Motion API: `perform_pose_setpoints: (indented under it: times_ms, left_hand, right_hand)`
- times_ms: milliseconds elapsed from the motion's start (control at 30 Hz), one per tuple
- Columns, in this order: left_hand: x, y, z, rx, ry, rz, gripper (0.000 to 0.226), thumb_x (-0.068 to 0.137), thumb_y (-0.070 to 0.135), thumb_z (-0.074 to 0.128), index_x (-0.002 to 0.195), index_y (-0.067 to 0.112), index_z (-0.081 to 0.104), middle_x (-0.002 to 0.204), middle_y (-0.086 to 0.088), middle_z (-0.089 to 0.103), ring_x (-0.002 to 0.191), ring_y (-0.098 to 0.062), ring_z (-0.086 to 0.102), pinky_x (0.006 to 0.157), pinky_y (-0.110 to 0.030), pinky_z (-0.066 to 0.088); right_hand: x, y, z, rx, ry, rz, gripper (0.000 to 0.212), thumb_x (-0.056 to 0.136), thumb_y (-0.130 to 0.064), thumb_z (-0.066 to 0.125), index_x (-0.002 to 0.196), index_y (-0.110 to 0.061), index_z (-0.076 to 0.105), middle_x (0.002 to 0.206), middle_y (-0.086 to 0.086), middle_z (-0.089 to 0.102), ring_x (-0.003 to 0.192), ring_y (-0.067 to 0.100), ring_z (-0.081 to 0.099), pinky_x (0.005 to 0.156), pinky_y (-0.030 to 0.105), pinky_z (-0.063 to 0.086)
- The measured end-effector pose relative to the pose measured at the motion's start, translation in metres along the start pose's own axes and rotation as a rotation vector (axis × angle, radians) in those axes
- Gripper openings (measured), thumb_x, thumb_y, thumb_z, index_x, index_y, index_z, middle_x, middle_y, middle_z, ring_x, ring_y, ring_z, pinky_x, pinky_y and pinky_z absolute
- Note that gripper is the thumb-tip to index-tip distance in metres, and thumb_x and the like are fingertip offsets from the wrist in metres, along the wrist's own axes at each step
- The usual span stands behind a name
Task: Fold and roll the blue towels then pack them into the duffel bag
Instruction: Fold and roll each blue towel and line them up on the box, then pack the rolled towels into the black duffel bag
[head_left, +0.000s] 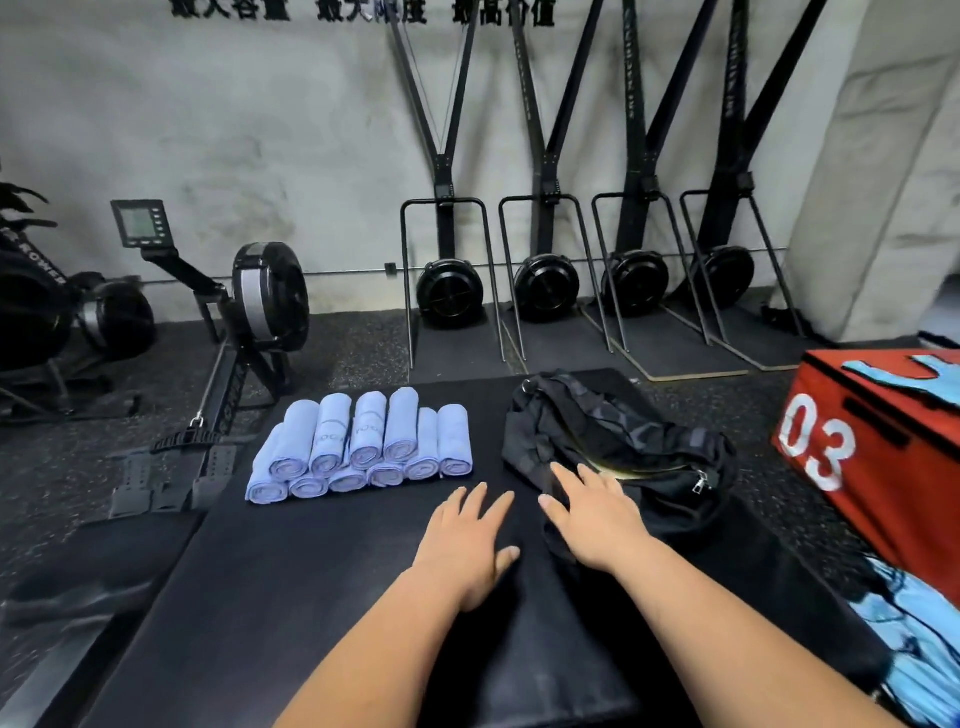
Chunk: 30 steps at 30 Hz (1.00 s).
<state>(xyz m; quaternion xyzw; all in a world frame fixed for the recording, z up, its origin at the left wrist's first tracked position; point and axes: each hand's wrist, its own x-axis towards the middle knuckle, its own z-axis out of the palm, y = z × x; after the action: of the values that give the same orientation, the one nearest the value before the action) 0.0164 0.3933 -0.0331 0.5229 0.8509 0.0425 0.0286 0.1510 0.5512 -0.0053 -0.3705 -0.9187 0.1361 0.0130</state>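
On the black surface (311, 571), the duffel bag (623, 441) is lying just beyond the right hand (597, 525), whose straight fingers (571, 488) are touching its near edge and gripping nothing. The rolled blue towels (358, 447), long axes pointing away, are sitting ahead-left of the nearer left hand (467, 545), which is lying flat and empty.

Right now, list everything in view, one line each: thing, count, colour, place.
rolled towels: about ten, light blue, stacked in two layers on the mat, left of the bag
duffel bag: one, black, unzipped, far right of the mat
mat: one, black, under towels, bag and hands
box: one, red, marked 03, right of the bag
loose cloths: count unclear, light blue, on the box and at bottom right
rowing machines: two, black, floor at left
upright machines: four, black, against the wall
left hand: flat on the mat
right hand: fingers on the bag's near edge
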Motion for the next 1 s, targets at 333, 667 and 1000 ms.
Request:
perform_pose_setpoints:
  times_ms: [333, 667, 1000]
  left_hand:
    - [0.038, 0.029, 0.049, -0.013, -0.003, 0.075, 0.073, 0.107, 0.064, 0.029, 0.167, 0.037, -0.001, 0.176, -0.004, -0.006, 0.162, -0.028, -0.006, 0.131, -0.042, 0.004]
    - [0.038, 0.024, 0.082, 0.0, 0.081, 0.133, 0.074, 0.103, 0.07, 0.014, 0.168, 0.035, 0.003, 0.176, -0.002, -0.005, 0.161, -0.024, -0.007, 0.131, -0.04, 0.004]
    - [0.003, 0.034, 0.066, 0.076, 0.09, 0.159, 0.079, 0.1, 0.07, 0.009, 0.168, 0.03, 0.01, 0.176, -0.006, 0.0, 0.162, -0.027, -0.001, 0.131, -0.042, 0.007]
  right_hand:
    - [0.031, 0.064, 0.026, -0.233, 0.038, 0.039, 0.069, 0.105, -0.068, 0.023, 0.165, -0.043, 0.002, 0.176, 0.005, -0.001, 0.16, 0.036, -0.005, 0.128, 0.054, 0.005]
    - [0.037, 0.078, 0.072, -0.175, -0.021, 0.125, 0.075, 0.095, -0.083, 0.006, 0.163, -0.051, 0.002, 0.175, -0.003, -0.011, 0.16, 0.032, -0.011, 0.128, 0.054, -0.005]
    - [-0.03, 0.079, 0.077, -0.188, -0.048, 0.051, 0.073, 0.095, -0.082, 0.008, 0.162, -0.054, -0.001, 0.174, -0.007, -0.014, 0.16, 0.028, -0.014, 0.128, 0.052, -0.006]
